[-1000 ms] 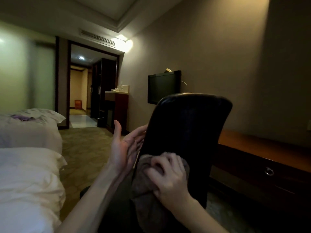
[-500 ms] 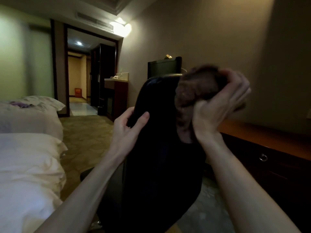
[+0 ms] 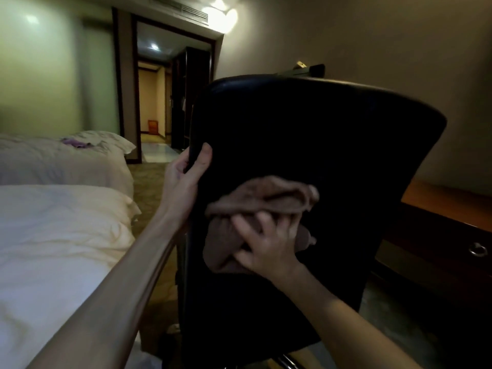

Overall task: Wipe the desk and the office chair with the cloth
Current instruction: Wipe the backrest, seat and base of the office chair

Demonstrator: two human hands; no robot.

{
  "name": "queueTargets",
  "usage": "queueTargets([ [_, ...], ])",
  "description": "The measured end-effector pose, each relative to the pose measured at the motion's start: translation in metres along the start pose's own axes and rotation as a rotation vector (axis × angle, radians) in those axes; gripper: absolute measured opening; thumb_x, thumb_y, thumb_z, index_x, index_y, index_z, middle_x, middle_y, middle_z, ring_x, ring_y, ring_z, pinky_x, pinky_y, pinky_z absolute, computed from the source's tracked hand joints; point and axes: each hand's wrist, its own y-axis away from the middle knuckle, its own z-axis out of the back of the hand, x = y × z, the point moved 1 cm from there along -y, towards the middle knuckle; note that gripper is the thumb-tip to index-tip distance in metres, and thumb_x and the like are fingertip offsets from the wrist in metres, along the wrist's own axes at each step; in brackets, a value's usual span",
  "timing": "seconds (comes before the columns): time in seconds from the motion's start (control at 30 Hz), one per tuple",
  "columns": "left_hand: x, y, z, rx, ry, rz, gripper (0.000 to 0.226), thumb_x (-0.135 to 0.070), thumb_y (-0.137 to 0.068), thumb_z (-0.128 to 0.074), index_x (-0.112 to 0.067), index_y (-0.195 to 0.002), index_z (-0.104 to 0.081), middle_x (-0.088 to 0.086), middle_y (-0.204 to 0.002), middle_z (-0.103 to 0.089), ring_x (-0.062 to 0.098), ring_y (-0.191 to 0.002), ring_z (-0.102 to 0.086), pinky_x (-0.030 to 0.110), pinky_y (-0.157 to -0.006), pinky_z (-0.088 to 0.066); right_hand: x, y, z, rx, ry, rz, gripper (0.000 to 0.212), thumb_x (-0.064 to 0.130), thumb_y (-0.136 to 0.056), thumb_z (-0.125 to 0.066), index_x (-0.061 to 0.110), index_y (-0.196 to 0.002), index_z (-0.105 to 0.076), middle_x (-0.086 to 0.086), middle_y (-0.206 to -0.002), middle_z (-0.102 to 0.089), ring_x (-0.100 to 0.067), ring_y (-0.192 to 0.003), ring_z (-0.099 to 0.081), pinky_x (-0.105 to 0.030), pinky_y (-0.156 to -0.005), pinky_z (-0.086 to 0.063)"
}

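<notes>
the right hand (image 3: 269,246) presses the bunched brown cloth (image 3: 255,198) against the rear face of the office chair (image 3: 332,134) backrest, about mid-height. its fingers (image 3: 262,222) are spread and curled into the folds, gripping the cloth. the left hand (image 3: 183,177) clamps the left edge of the backrest: thumb on the rear face, the other digits wrapped round the edge and out of sight. the counter (image 3: 447,203) stands to the right, beyond the chair. a bed (image 3: 53,235) lies to the left.
</notes>
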Motion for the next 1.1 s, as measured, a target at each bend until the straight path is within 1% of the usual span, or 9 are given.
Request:
queueTargets([
  [0.07, 0.001, -0.002, 0.006, 0.009, -0.003, 0.012, 0.033, -0.06, -0.089, -0.068, -0.031, -0.101, -0.078, -0.004, -0.098, -0.077, 0.011, -0.091, -0.073, 0.018, -0.069, -0.054, 0.001, 0.032, -0.007, 0.079, 0.027, 0.177, 0.035, 0.053, -0.092, -0.047, 0.037, -0.122, -0.052, 0.002, -0.118, -0.047, -0.035, -0.102, -0.048, -0.075, -0.075, -0.048],
  [0.2, 0.0, -0.001, 0.004, 0.026, -0.019, 0.011, 0.037, -0.058, -0.091, -0.066, -0.03, -0.113, -0.076, 0.001, -0.11, -0.077, 0.018, -0.103, -0.073, 0.019, -0.074, -0.055, -0.022, 0.035, 0.002, 0.089, -0.005, 0.404, 0.035, 0.033, -0.081, -0.073, 0.037, -0.115, -0.066, 0.007, -0.109, -0.072, -0.032, -0.11, -0.055, -0.063, -0.095, -0.04],
  [0.33, -0.004, 0.0, -0.001, 0.033, 0.013, -0.001, 0.042, -0.063, -0.086, -0.07, -0.034, -0.116, -0.075, 0.003, -0.119, -0.075, 0.023, -0.113, -0.07, 0.03, -0.087, -0.057, -0.054, -0.043, 0.037, -0.09, -0.013, 0.13, 0.034, 0.031, -0.088, -0.063, 0.029, -0.121, -0.058, -0.003, -0.114, -0.053, -0.034, -0.1, -0.048, -0.07, -0.085, -0.047],
  [0.4, -0.005, 0.002, -0.003, 0.045, 0.014, 0.018, 0.042, -0.061, -0.085, -0.071, -0.031, -0.115, -0.076, 0.005, -0.118, -0.075, 0.025, -0.111, -0.071, 0.035, -0.089, -0.058, -0.066, -0.097, 0.055, -0.155, 0.036, 0.048, 0.049, 0.038, -0.085, -0.059, 0.027, -0.132, -0.051, -0.006, -0.121, -0.046, -0.037, -0.107, -0.046, -0.074, -0.096, -0.039],
  [0.57, -0.011, 0.004, -0.005, 0.007, 0.067, 0.044, 0.016, -0.034, -0.094, -0.066, -0.031, -0.099, -0.081, 0.002, -0.102, -0.078, 0.016, -0.096, -0.074, 0.023, -0.076, -0.056, -0.051, -0.15, 0.046, -0.21, 0.027, -0.062, 0.069, 0.057, -0.075, -0.057, 0.025, -0.136, -0.056, -0.002, -0.137, -0.056, -0.031, -0.126, -0.048, -0.066, -0.106, -0.029],
  [0.73, -0.005, 0.003, 0.005, 0.029, 0.104, 0.109, 0.026, -0.04, -0.098, -0.064, -0.023, -0.112, -0.077, 0.007, -0.115, -0.076, 0.023, -0.108, -0.072, 0.027, -0.083, -0.057, 0.025, 0.013, -0.01, 0.241, -0.09, 0.094, 0.057, 0.049, -0.078, -0.05, 0.027, -0.131, -0.047, -0.023, -0.125, -0.067, -0.043, -0.113, -0.064, -0.082, -0.093, -0.035],
  [0.87, 0.0, 0.004, 0.015, 0.092, 0.068, 0.139, 0.046, -0.044, -0.102, -0.055, -0.014, -0.137, -0.063, 0.003, -0.122, -0.073, 0.018, -0.113, -0.07, 0.021, -0.082, -0.054, 0.037, 0.072, -0.011, 0.427, -0.038, 0.301, 0.045, 0.041, -0.08, -0.059, 0.032, -0.124, -0.059, -0.002, -0.112, -0.075, -0.034, -0.1, -0.071, -0.063, -0.101, -0.032],
  [1.0, 0.04, 0.031, 0.042, 0.12, -0.146, 0.234, 0.061, -0.061, -0.101, -0.04, -0.022, -0.145, -0.056, -0.006, -0.141, -0.063, 0.008, -0.131, -0.057, 0.028, -0.111, -0.044, 0.02, 0.042, 0.0, 0.238, -0.103, 0.303, 0.048, 0.031, -0.081, -0.058, 0.029, -0.128, -0.051, -0.007, -0.118, -0.073, -0.039, -0.103, -0.071, -0.074, -0.09, -0.039],
  [1.1, 0.093, 0.085, 0.069, 0.006, -0.149, 0.391, 0.056, -0.052, -0.108, -0.026, -0.035, -0.106, -0.079, -0.014, -0.112, -0.076, 0.006, -0.113, -0.068, 0.015, -0.091, -0.051, 0.013, -0.006, 0.001, 0.072, -0.074, 0.119, 0.054, 0.034, -0.085, -0.057, 0.029, -0.138, -0.049, -0.008, -0.134, -0.061, -0.036, -0.121, -0.059, -0.072, -0.103, -0.028],
])
